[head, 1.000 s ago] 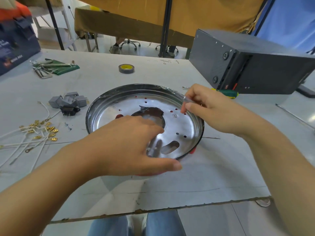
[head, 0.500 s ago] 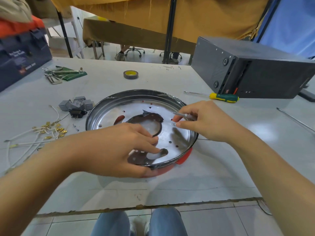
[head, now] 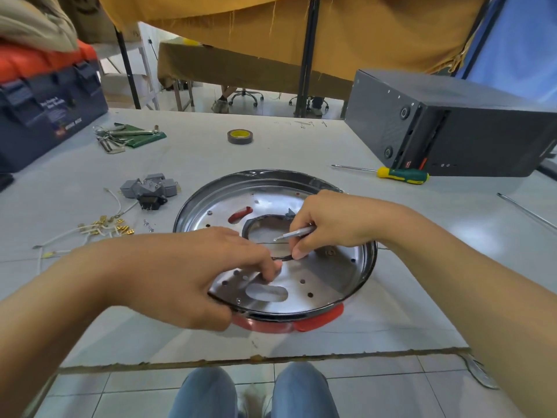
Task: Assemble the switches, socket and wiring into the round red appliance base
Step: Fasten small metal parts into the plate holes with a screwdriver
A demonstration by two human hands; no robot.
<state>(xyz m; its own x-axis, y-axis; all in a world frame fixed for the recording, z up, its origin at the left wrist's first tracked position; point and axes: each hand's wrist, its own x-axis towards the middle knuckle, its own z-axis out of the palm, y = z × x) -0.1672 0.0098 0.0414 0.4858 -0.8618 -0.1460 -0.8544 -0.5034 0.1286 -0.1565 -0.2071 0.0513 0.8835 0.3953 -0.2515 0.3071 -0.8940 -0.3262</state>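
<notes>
So the round red appliance base (head: pixel 319 322) is sitting near the front edge of the white table (head: pixel 301 140), shiny metal plate (head: pixel 325 276) facing up with a big centre hole, an oval slot and a bunch of little punched holes. Left hand (head: pixel 187 276) grips the near-left rim, thumb hooked under the edge and fingers curled over onto the plate, so it's basically pinning the thing down. Right hand (head: pixel 328 224) is over the middle, fingers pinched round a thin silvery tool (head: pixel 294 234), looks like a small screwdriver or scribe, tip pointing left over the centre hole. My guess is this base is light, stiff sheet metal, slick on top and happy to skate around on the table, plus those cut-out edges could be sharp, so holding it by the rolled rim like that seems the smart spot. The rest of the parts are well off to the left of both hands: the grey switches and black socket (head: pixel 150 191) in a little pile, and the white wires with brass terminals (head: pixel 102 227) nearer the table edge. None of that is in the base yet. Wires will be floppy, terminals tiny and easy to drop. There's a green-and-yellow screwdriver (head: pixel 401 174) lying past the base by the black box (head: pixel 470 128), and a tape roll (head: pixel 240 136) further back.
</notes>
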